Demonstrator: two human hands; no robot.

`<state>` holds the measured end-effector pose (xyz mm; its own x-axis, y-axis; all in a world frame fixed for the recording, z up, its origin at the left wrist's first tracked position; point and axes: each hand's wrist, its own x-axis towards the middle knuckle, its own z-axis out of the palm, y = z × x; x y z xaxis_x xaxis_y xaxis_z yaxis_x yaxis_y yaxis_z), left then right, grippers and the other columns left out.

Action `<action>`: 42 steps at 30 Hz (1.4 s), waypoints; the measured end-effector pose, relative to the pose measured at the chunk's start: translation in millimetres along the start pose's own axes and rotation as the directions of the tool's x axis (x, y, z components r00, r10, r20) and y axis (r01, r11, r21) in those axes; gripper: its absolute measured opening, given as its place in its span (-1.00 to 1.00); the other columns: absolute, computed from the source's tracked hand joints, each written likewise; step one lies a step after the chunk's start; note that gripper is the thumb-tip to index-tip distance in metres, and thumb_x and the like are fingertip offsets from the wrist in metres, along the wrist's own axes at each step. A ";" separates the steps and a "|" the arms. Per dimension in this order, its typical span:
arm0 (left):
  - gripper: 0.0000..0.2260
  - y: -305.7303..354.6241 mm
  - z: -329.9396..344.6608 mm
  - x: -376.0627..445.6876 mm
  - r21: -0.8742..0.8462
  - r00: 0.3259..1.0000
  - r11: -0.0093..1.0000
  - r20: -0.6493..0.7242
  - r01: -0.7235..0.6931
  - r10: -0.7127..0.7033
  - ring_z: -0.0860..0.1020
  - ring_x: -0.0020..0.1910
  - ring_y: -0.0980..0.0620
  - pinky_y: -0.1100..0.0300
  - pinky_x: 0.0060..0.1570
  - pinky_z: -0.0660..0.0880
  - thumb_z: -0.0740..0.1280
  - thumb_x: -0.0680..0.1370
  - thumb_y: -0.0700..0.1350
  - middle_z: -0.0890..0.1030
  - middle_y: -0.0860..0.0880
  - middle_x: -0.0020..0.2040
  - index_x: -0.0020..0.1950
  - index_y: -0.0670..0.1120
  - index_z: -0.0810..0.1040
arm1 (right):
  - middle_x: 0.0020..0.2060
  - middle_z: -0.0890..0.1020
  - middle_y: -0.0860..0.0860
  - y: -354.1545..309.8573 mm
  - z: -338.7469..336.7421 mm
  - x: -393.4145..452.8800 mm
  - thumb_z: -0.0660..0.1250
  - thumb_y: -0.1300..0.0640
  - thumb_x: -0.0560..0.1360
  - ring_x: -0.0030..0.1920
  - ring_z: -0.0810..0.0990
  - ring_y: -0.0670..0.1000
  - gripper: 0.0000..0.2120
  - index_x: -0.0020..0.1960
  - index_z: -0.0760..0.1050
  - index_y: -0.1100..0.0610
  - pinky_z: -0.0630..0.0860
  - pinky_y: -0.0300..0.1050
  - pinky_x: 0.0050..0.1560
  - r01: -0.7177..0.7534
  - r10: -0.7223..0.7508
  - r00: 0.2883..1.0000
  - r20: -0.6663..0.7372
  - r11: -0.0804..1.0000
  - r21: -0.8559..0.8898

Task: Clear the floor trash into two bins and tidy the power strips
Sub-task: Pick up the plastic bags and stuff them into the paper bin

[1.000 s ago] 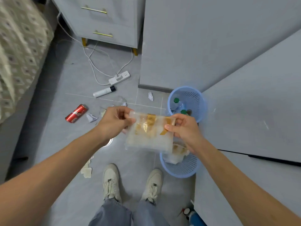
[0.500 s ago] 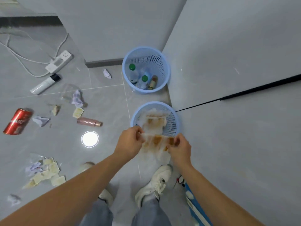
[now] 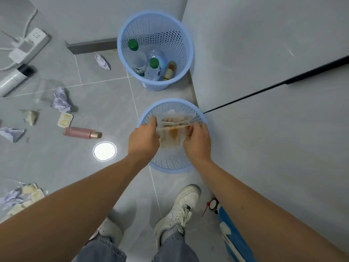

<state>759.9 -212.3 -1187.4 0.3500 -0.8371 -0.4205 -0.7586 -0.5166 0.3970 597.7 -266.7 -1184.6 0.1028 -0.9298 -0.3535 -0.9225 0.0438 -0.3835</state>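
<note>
Both hands (image 3: 171, 138) pinching one stained wrapper (image 3: 172, 129) over near bin (image 3: 171, 168); two bins.

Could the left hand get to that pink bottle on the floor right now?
Probably not at once: the left hand pinches the stained plastic bag over the near bin. Open floor lies toward the pink bottle, so once free, likely yes.
</note>
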 end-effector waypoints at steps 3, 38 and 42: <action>-0.73 -1.8 6.5 5.2 0.149 0.989 0.983 0.115 -0.110 0.093 0.58 -0.26 -0.18 0.04 -0.32 0.49 0.35 0.59 -0.10 0.63 -0.11 -0.13 0.25 -0.08 0.40 | 0.08 0.55 0.17 8.4 6.4 6.4 0.30 0.24 0.57 0.08 0.54 0.16 -0.83 0.14 0.50 0.26 0.52 0.02 0.02 0.025 -0.018 0.996 0.091 0.997 -0.075; -0.33 0.3 88.6 13.5 0.298 0.738 0.899 0.674 -0.322 0.040 -0.17 0.63 -0.27 -0.21 0.52 0.16 0.19 0.67 0.06 -0.17 -0.16 0.67 0.68 -0.02 -0.08 | 0.60 -0.20 0.08 55.5 95.7 24.6 0.34 0.30 0.54 0.50 0.25 0.28 -0.26 0.60 0.18 -0.12 0.38 0.19 0.46 0.296 -0.128 0.750 0.649 0.942 -0.156; -0.39 3.9 62.5 -3.5 0.244 0.780 0.918 0.618 -0.312 0.101 -0.02 0.63 -0.24 -0.16 0.49 0.24 0.19 0.66 0.03 -0.08 -0.18 0.67 0.66 -0.08 0.05 | 0.60 0.06 0.12 44.2 63.4 1.3 0.28 0.17 0.61 0.46 0.35 0.22 -0.41 0.60 0.21 0.03 0.42 0.15 0.41 0.264 -0.193 0.851 0.488 0.961 -0.080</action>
<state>721.4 -200.2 -1235.4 -0.1432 -0.5936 -0.7919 -0.9397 -0.1694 0.2970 580.7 -242.8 -1256.1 0.4472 -0.6218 -0.6429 -0.8894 -0.2326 -0.3936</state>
